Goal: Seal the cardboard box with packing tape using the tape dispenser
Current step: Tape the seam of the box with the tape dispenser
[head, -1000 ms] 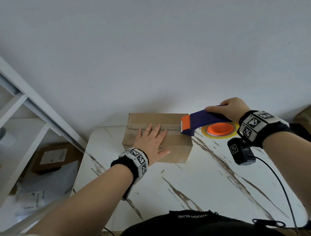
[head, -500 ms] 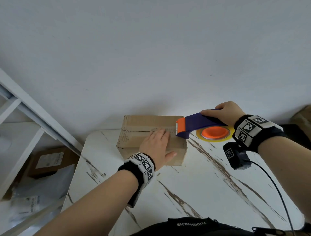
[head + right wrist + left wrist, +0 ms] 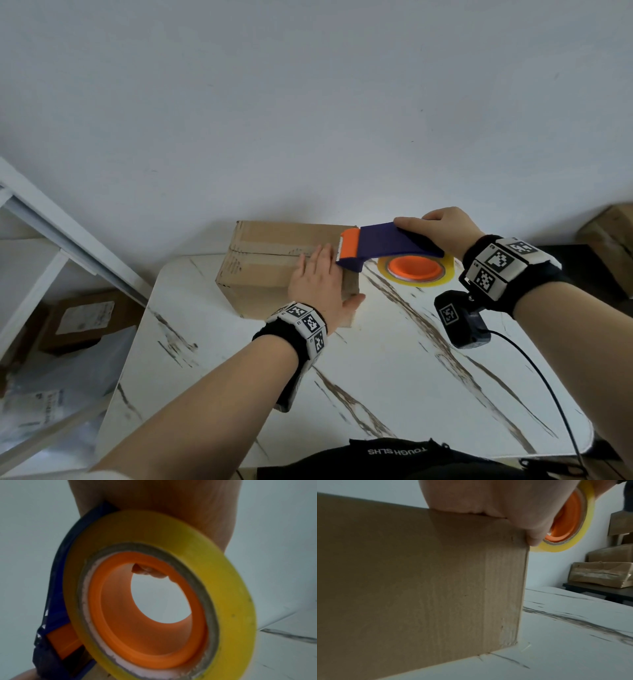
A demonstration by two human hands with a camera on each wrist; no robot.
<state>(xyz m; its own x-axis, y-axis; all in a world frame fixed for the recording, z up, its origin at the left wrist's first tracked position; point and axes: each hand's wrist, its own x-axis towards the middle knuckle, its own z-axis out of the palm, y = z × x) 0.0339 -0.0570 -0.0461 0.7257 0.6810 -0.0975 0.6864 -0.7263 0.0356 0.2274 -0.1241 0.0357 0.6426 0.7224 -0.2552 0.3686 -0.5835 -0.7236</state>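
Left hand [image 3: 317, 286]: flat, sliding rightward along cardboard box [image 3: 274, 255] seam.
Right hand [image 3: 442, 231]: gripping tape dispenser [image 3: 387, 245]; sealing nearing cut.

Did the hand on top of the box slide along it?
Yes. The left hand slid along the cardboard box toward its right end, stopping beside the tape dispenser.

**A small packing corner, by the look of it**

I read this as a parcel-packing room. My worktop [image 3: 394, 383] is white marble-patterned, set against a plain white wall [image 3: 308, 102]. At lower left of the head view, labelled parcels [image 3: 82, 317] lie beneath a white shelf frame [image 3: 41, 274]. At right in the left wrist view, taped cartons [image 3: 600, 573] are stacked.
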